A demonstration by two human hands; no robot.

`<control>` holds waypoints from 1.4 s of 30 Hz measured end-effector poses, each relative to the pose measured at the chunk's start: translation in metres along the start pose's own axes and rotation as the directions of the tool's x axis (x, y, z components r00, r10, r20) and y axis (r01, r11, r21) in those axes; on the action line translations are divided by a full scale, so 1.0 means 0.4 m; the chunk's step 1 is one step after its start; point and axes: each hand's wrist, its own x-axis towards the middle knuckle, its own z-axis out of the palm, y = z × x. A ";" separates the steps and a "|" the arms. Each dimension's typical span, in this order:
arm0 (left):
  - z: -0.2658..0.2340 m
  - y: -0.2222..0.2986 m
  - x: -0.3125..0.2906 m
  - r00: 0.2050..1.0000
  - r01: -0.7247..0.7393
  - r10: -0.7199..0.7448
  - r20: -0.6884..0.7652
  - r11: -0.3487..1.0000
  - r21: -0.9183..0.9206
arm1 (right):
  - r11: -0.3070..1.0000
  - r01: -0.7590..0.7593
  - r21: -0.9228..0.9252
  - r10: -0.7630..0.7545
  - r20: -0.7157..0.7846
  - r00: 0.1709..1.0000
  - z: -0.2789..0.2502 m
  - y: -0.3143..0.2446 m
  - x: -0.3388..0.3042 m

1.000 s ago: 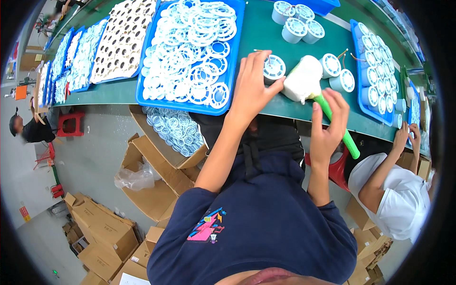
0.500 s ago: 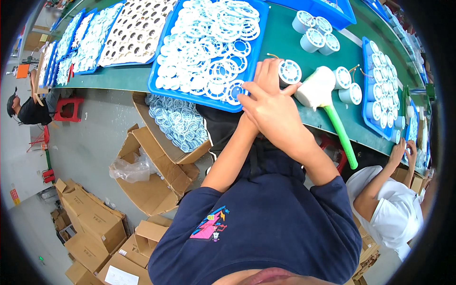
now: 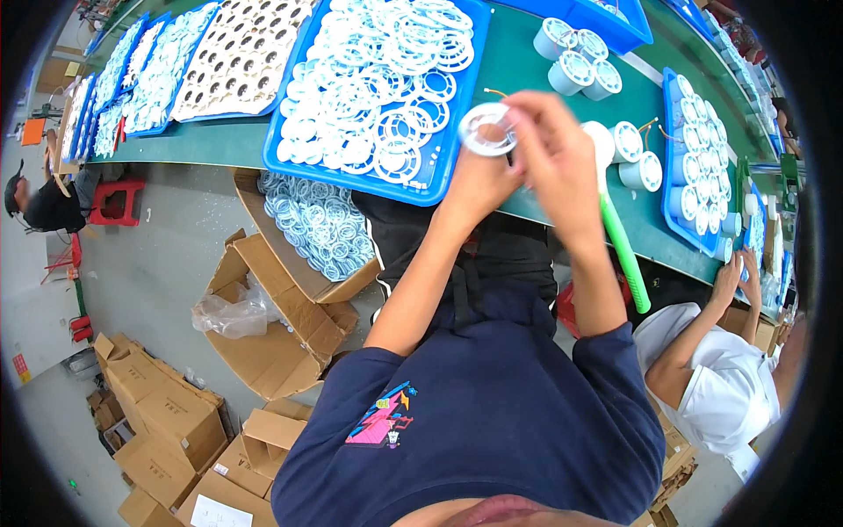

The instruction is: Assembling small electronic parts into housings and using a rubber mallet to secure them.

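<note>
My right hand (image 3: 553,154), slightly blurred, pinches a white slotted ring (image 3: 470,132) by its right edge. Beneath it, my left hand (image 3: 479,186) is closed beside the table edge, around what looks like a light-blue cylindrical housing. The ring and my right hand hide most of that housing; a thin wire sticks out above. Left of my hands, a blue tray (image 3: 421,193) holds many loose white rings and discs. To the right lies a mallet (image 3: 622,250) with a green handle, its white head partly behind my right hand.
Light-blue cylinders (image 3: 571,72) stand in a group farther back, with two more (image 3: 641,171) beyond the mallet. A blue tray of cylinders (image 3: 672,211) is at right, near a co-worker's hands (image 3: 736,279). Open cardboard boxes (image 3: 263,342) sit on the floor at left.
My right hand has come back from the tray's right edge with a ring, uncrossing from my left hand. The ring is now over the housing by my left hand.
</note>
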 end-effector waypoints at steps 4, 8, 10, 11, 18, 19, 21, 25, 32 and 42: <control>0.011 0.053 0.002 0.977 -0.092 0.120 -0.177 0.983 0.158 | 0.983 -0.019 -0.182 -0.014 -0.178 0.984 -0.091 0.046 0.133; 0.022 0.058 0.008 0.989 -0.039 0.061 -0.133 0.987 0.158 | 0.652 0.140 -0.745 -0.194 0.014 0.981 -0.148 0.219 0.224; 0.015 0.045 0.002 0.984 -0.049 0.081 -0.161 0.980 0.194 | 0.600 0.178 -0.780 -0.378 -0.080 0.922 -0.057 0.153 0.196; 0.012 0.040 -0.001 0.980 -0.063 0.099 -0.171 0.977 0.205 | 0.641 0.232 -0.732 -0.392 -0.051 0.919 -0.025 0.116 0.187; 0.050 -0.002 0.003 0.938 -0.117 0.218 -0.268 0.930 0.348 | 0.610 0.698 -0.374 -0.382 0.634 0.673 0.215 -0.005 0.110; 0.050 -0.002 0.005 0.941 -0.123 0.213 -0.263 0.939 0.322 | 0.600 0.705 -0.377 -0.282 0.726 0.628 0.235 -0.008 0.110; 0.050 -0.005 0.008 0.943 -0.129 0.209 -0.258 0.947 0.295 | 0.608 0.695 -0.383 -0.143 0.809 0.571 0.259 -0.002 0.116; 0.061 -0.013 0.013 0.911 -0.161 0.263 -0.319 0.936 0.314 | 0.662 0.649 -0.375 -0.285 0.675 0.681 0.261 0.032 0.120; 0.058 -0.014 0.012 0.913 -0.162 0.261 -0.314 0.938 0.308 | 0.666 0.649 -0.367 -0.334 0.632 0.700 0.284 0.041 0.120; 0.058 -0.013 0.015 0.919 -0.171 0.254 -0.303 0.946 0.277 | 0.560 0.732 -0.389 -0.455 0.594 0.664 0.318 0.052 0.111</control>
